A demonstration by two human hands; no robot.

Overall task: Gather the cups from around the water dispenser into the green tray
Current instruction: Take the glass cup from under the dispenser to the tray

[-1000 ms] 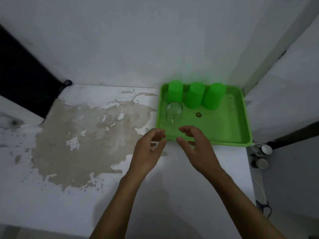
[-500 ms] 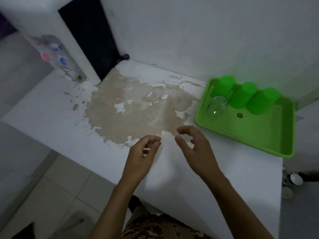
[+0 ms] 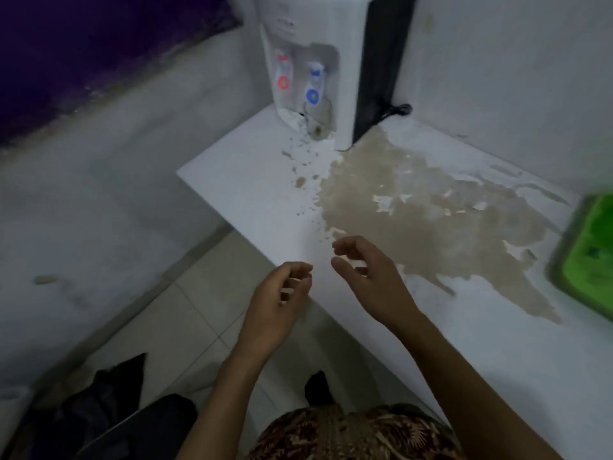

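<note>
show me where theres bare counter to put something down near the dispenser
Free: white counter between its left edge and the brown peeled patch; that patch itself, from the white water dispenser to the green plastic tray. Crowded: only the near edge, where both hands hover.

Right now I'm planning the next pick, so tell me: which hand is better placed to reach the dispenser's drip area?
Probably the right hand. It hangs empty over the table, further forward and in line with the water dispenser. The left hand, also empty, sits nearer the body, off the table's edge. No cup shows clearly there.
</note>
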